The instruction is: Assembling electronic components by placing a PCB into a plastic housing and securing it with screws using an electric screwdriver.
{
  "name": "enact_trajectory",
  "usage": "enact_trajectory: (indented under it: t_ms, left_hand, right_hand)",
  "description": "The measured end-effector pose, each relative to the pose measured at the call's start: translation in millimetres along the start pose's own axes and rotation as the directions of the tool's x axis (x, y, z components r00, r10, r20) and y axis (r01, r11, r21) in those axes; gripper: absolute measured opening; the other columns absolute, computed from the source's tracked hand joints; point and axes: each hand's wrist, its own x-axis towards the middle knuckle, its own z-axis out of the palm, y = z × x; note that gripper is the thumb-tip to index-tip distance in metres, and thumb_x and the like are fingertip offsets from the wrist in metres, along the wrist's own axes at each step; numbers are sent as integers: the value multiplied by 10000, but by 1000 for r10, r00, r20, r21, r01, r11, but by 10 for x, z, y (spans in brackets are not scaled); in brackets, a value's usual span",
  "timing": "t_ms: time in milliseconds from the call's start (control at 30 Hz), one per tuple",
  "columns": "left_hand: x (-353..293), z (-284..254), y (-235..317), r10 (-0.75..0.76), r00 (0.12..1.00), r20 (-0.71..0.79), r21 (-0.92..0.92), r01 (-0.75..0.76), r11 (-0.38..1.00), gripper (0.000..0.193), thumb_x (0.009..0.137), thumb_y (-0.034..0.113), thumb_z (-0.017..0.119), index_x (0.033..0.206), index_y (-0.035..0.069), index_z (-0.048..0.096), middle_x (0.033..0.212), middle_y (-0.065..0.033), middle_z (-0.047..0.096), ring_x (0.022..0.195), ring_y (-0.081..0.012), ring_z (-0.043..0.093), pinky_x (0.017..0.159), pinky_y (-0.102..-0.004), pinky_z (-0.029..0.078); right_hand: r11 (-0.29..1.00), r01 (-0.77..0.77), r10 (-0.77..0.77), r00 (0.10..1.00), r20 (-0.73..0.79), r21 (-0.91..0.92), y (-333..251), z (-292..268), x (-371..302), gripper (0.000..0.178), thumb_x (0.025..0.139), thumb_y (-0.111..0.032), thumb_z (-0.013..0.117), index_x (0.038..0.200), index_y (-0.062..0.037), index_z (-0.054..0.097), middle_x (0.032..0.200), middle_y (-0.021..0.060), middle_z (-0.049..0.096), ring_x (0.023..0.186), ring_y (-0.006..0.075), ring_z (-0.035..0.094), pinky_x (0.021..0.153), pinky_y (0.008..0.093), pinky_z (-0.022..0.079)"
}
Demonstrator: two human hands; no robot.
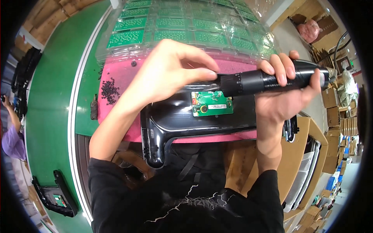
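Note:
My right hand (281, 103) is wrapped round a black electric screwdriver (248, 82), held almost level with its front end toward the left. At that end my left hand (165, 73) has thumb and forefinger brought together; whatever they pinch is too small to make out. Below the tool, a green circuit board (211, 111) lies in a black plastic housing (176, 118). The board carries a round black part, a red part and a white label. My left wrist and the screwdriver cover some of the housing's far side.
A pink mat (120, 73) lies under the housing, bearing a pile of small black screws (110, 91). Clear trays of green boards (169, 35) stand behind. Another black housing (58, 200) sits on the green surface at left. An open carton (316, 143) stands at right; a person in purple (14, 141) is far left.

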Motion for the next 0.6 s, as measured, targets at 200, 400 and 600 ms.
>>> enact_trajectory:
  t_ms: [200, 400, 600]
  left_hand:
    - [3, 65, -225, -126, 971, 204, -517, 217, 828, 158, 887, 39, 726, 1027, -34, 715, 942, -123, 736, 814, -145, 693, 770, -267, 577]
    - [-213, -70, -361, 6, 996, 94, -185, 12, 983, 106, 921, 16, 668, 994, -56, 697, 941, -122, 735, 816, -164, 711, 748, -300, 592]
    - [-207, 86, -309, 353, 924, 147, 140, -373, 917, 114, 825, 14, 718, 912, -20, 653, 844, -128, 688, 780, -287, 697, 674, -341, 539]
  right_hand:
    - [990, 84, -78, 995, 60, -111, -94, 221, -120, 427, 884, -437, 648, 1038, -64, 511, 692, -40, 463, 557, 69, 428, 631, 268, 371]
    - [984, 100, -66, 975, 213, -151, -120, 204, -257, 400, 817, -376, 723, 1008, -89, 521, 693, -38, 508, 548, 76, 500, 653, 277, 408]
    - [959, 187, -130, 958, 254, -213, -184, 261, -240, 402, 762, -360, 722, 996, -98, 526, 680, -45, 522, 531, 77, 514, 648, 272, 415]
